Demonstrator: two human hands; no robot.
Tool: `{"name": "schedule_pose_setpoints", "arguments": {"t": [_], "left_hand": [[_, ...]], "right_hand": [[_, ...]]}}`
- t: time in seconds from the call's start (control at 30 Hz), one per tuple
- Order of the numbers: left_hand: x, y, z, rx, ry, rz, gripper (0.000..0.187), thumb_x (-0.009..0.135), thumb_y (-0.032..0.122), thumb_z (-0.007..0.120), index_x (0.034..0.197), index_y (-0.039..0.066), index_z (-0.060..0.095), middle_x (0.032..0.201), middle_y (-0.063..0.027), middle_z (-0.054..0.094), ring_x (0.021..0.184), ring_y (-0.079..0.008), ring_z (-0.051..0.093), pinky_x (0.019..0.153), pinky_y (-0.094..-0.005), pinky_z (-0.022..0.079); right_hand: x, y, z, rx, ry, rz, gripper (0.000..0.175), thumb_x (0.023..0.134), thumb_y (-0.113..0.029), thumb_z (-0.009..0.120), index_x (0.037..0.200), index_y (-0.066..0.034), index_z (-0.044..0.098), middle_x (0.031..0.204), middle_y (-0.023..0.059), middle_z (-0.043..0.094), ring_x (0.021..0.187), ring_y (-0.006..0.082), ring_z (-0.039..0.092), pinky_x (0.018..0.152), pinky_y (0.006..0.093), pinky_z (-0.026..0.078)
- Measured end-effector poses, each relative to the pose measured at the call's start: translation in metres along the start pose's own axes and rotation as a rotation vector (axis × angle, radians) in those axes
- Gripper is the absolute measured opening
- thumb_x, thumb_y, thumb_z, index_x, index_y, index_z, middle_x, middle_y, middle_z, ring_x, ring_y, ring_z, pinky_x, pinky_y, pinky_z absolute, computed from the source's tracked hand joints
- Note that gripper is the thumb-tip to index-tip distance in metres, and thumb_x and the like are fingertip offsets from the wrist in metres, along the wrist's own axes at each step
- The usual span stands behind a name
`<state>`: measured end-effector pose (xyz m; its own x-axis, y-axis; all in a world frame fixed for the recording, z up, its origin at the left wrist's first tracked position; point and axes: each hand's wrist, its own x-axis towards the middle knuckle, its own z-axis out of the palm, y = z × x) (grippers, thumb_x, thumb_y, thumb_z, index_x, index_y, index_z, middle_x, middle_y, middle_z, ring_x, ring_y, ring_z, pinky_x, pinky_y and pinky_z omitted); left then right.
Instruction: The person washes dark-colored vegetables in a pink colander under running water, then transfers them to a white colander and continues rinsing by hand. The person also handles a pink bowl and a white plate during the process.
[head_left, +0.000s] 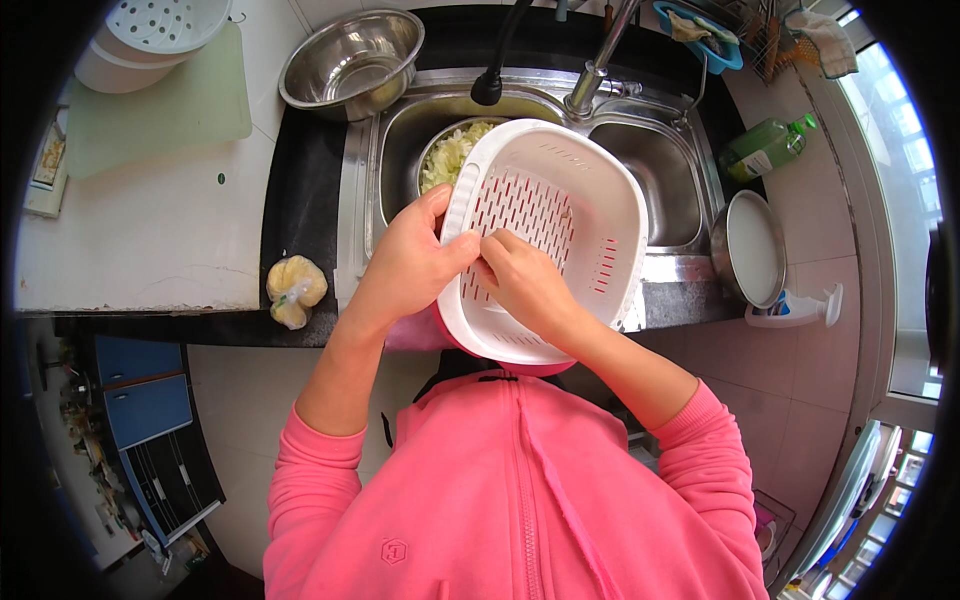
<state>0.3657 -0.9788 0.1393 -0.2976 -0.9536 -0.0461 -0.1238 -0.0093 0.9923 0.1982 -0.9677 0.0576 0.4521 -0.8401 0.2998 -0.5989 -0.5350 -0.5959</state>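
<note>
A white slotted plastic colander (600, 202) is tilted in front of me over the sink edge. Pink plastic (536, 367), perhaps an outer basin, shows beneath its near rim and through its slots. My left hand (420, 259) grips the colander's left rim, thumb on the inner side. Inside the colander, my right hand (525, 277) has its fingers curled beside my left thumb. Its fingertips are hidden, so I cannot see whether they pinch something. Behind the colander, a metal bowl of chopped pale-green leafy vegetable (450, 159), partly covered, stands in the left sink basin (401, 157).
A faucet (589, 86) and a black spray head (486, 88) overhang the sink. A steel bowl (352, 67) stands back left; a tied plastic bag of yellowish food (297, 289) lies near the left counter edge. At right are a green bottle (765, 148) and a metal pan (750, 247).
</note>
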Motion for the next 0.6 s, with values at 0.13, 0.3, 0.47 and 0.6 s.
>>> {"name": "schedule_pose_setpoints", "arguments": {"t": [0.13,0.3,0.47,0.6], "left_hand": [[0.000,0.000,0.001,-0.005,0.000,-0.012,0.028,0.082,0.005,0.056,0.109,-0.004,0.057,0.096,-0.0052,0.062,0.085,-0.0092,0.053,0.081,-0.0261,0.046],[-0.001,-0.001,0.002,-0.009,0.018,-0.003,0.029,0.082,0.004,0.056,0.109,-0.003,0.057,0.096,-0.0049,0.062,0.086,-0.0089,0.053,0.080,-0.0258,0.046],[-0.001,-0.003,0.000,-0.045,0.003,-0.021,0.027,0.083,0.005,0.057,0.110,-0.001,0.055,0.095,-0.0007,0.058,0.084,-0.0059,0.050,0.078,-0.0239,0.044],[-0.004,-0.003,-0.004,-0.034,0.014,-0.011,0.027,0.083,0.006,0.057,0.109,-0.001,0.055,0.095,-0.0013,0.059,0.083,-0.0063,0.050,0.078,-0.0240,0.045]], "right_hand": [[-0.001,0.002,0.006,-0.123,-0.006,-0.015,0.014,0.081,-0.009,0.062,0.085,-0.0007,0.052,0.084,0.0141,0.055,0.075,0.0331,0.059,0.064,0.0422,0.050],[-0.002,0.003,0.012,-0.104,0.058,-0.078,0.016,0.079,-0.008,0.063,0.088,-0.0008,0.052,0.086,0.0158,0.054,0.079,0.0339,0.059,0.065,0.0421,0.050],[0.005,0.003,0.003,0.178,0.035,0.059,0.010,0.079,-0.001,0.056,0.088,-0.0016,0.051,0.083,0.0108,0.054,0.074,0.0242,0.059,0.060,0.0369,0.050],[0.004,0.015,-0.029,1.305,-0.036,0.687,0.006,0.084,-0.001,0.050,0.089,-0.0041,0.051,0.080,0.0036,0.054,0.064,0.0125,0.052,0.052,0.0274,0.040]]}}
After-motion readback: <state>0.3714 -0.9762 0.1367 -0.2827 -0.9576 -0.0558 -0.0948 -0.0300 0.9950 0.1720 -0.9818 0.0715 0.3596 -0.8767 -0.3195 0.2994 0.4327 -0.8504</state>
